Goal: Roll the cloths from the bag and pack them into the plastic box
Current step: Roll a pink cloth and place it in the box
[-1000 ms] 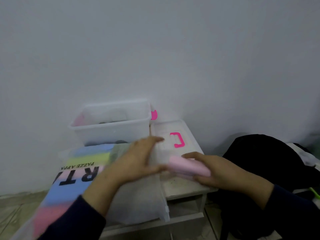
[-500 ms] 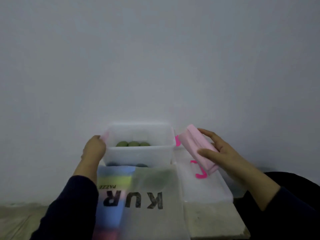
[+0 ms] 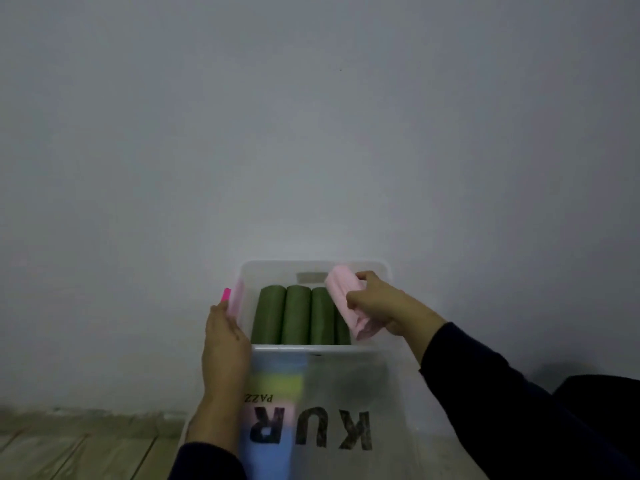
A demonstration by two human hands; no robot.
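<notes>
Right hand (image 3: pixel 379 308) grips pink rolled cloth (image 3: pixel 346 303), fingers curled round it, over plastic box (image 3: pixel 311 348) right side. Green rolls (image 3: pixel 298 315) lie inside; left hand (image 3: pixel 225 336) flat, fingers straight, against box's left wall

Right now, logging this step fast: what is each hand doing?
Left hand: open, flat against the plastic box.
Right hand: holding the pink rolled cloth.

Background: a plain pale grey wall (image 3: pixel 311 133) fills most of the view, unmarked except for one small dark speck high up, right of centre. Lower left: a wood-plank floor (image 3: pixel 69 452), pale boards running toward the wall. A rough, uneven seam (image 3: pixel 86 412) marks where wall meets floor.
</notes>
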